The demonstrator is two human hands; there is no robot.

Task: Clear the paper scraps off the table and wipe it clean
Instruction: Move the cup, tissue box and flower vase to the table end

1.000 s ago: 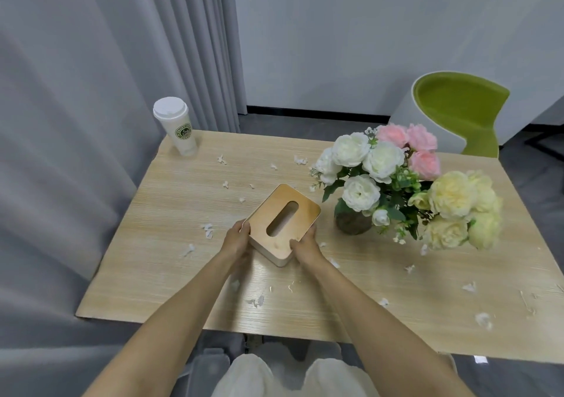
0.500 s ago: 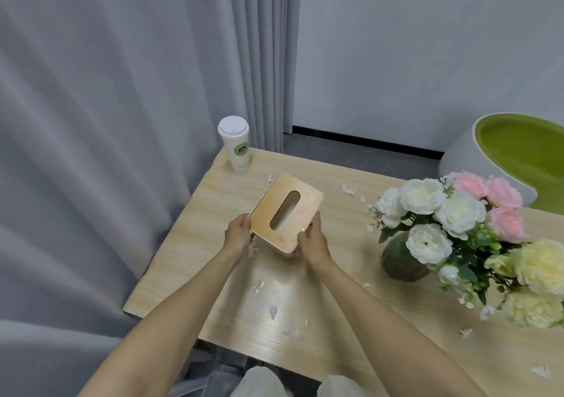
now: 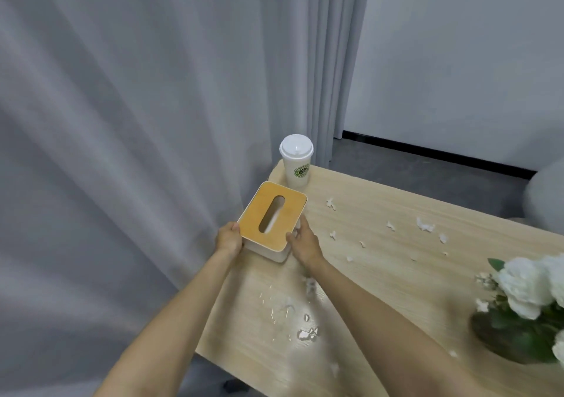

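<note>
Gripping box, fingers of left hand and right hand clamped on its sides, cup just beyond; scraps strewn on tabletop right of fingers; probably parking box, next: set down, release, gather.

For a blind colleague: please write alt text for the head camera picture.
The left hand and right hand hold a tissue box with a wooden lid near a lidded paper cup at the table corner. White paper scraps lie scattered over the table, near white flowers.
</note>
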